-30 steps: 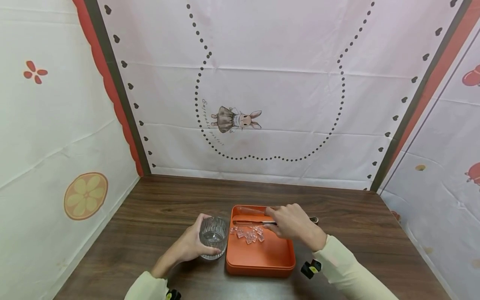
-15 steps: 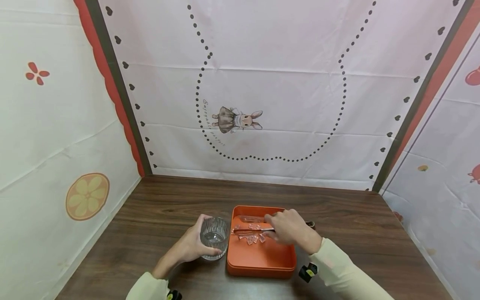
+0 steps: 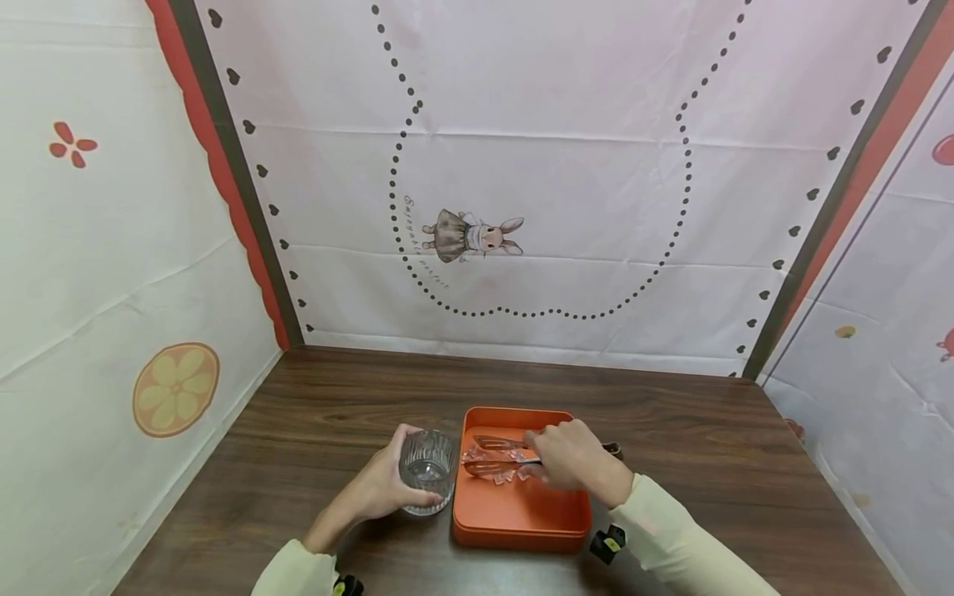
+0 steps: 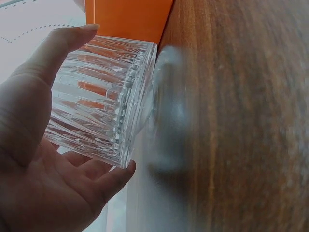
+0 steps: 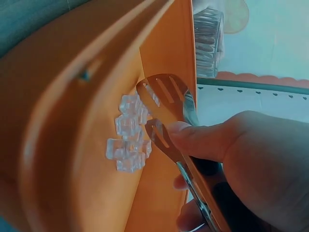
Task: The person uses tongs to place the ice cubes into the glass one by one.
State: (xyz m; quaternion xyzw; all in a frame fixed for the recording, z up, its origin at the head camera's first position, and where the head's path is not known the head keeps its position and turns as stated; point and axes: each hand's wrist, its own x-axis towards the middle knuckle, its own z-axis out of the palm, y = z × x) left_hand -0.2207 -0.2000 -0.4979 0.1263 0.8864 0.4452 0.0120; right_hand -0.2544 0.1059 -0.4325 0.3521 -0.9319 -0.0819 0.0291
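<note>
A ribbed clear glass (image 3: 426,470) (image 4: 104,99) stands on the wooden table just left of an orange tray (image 3: 522,520) (image 5: 63,111). My left hand (image 3: 380,484) (image 4: 36,159) grips the glass from its left side, thumb and fingers curled round it. My right hand (image 3: 570,454) (image 5: 241,154) holds metal tongs (image 3: 498,455) (image 5: 166,108) over the tray, their slotted tips apart just above a cluster of clear ice cubes (image 3: 498,465) (image 5: 129,137) in the tray's far left part. Nothing is seen between the tong tips.
The wooden table (image 3: 335,406) is walled by patterned cloth at the back and both sides. A small black and yellow object (image 3: 607,542) lies by the tray's near right corner, under my right sleeve.
My right hand has drawn the tongs slightly nearer and left, lowering their tips over the ice cubes. The left hand and glass have stayed put.
</note>
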